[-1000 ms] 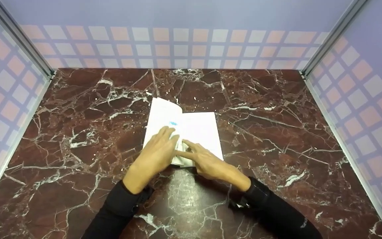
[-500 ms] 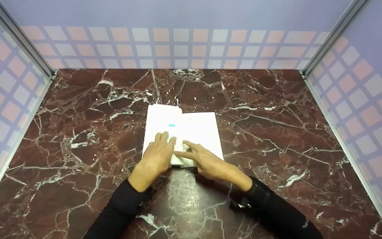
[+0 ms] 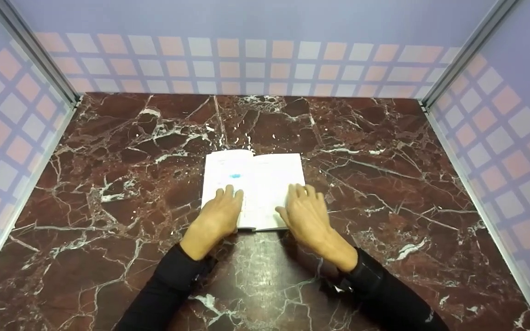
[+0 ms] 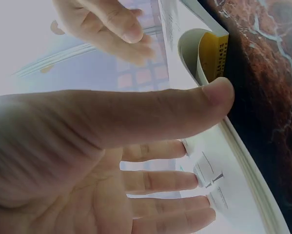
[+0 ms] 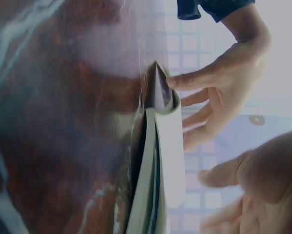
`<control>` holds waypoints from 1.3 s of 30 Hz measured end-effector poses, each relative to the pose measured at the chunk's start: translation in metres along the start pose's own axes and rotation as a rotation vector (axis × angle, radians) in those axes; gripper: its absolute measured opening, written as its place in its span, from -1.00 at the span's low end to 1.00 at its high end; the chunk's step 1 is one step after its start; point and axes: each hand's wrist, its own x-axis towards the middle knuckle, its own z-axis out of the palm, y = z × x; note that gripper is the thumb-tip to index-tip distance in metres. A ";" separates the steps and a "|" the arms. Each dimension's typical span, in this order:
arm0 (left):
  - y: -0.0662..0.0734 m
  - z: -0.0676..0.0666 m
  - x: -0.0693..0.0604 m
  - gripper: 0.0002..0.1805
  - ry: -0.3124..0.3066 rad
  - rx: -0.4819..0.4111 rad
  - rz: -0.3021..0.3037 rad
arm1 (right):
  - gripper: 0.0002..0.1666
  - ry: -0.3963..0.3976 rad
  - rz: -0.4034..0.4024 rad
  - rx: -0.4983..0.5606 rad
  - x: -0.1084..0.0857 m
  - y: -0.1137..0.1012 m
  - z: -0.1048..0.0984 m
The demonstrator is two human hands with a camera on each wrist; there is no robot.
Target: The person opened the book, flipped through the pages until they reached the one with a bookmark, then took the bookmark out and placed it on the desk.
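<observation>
An open book (image 3: 272,179) with white pages lies on the table. Its left page carries a small blue mark (image 3: 235,175). My left hand (image 3: 219,214) rests on the lower left page; in the left wrist view its fingertips touch the paper and the straight thumb (image 4: 160,117) lies along the book's near edge. My right hand (image 3: 308,214) is at the lower right of the right page, fingers extended; in the right wrist view a gap shows between that hand (image 5: 267,185) and the page. A yellow strip (image 4: 214,56) with dark lettering shows at the spine, beside curved pages.
The book lies on a dark red marbled table (image 3: 131,220) with white veins. Panels with pink and white squares (image 3: 256,64) enclose the back and both sides. Metal posts (image 3: 467,50) stand at the back corners.
My right hand has moved right, from the book's middle fold to the right page's edge. The left page, raised earlier, has come down flatter, and the left hand has slid slightly downward on it.
</observation>
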 end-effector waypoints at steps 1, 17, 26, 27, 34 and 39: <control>0.000 0.000 0.001 -0.40 -0.009 -0.002 -0.003 | -0.38 0.004 0.042 -0.067 -0.002 -0.001 -0.001; 0.002 0.001 0.003 -0.42 -0.035 -0.003 -0.014 | -0.12 -0.115 0.156 -0.250 -0.010 -0.014 0.016; 0.001 0.004 0.004 -0.46 -0.017 0.015 -0.003 | -0.25 -0.054 0.117 -0.295 -0.014 -0.018 0.021; 0.001 0.004 0.004 -0.45 -0.019 0.017 -0.004 | -0.28 -0.047 0.107 -0.291 -0.014 -0.018 0.021; 0.001 0.005 0.002 -0.50 0.003 0.023 0.002 | -0.48 -0.051 0.029 -0.179 -0.012 -0.016 0.018; 0.001 0.006 0.002 -0.54 0.000 0.038 -0.006 | -0.51 -0.067 -0.016 0.000 -0.008 -0.012 0.010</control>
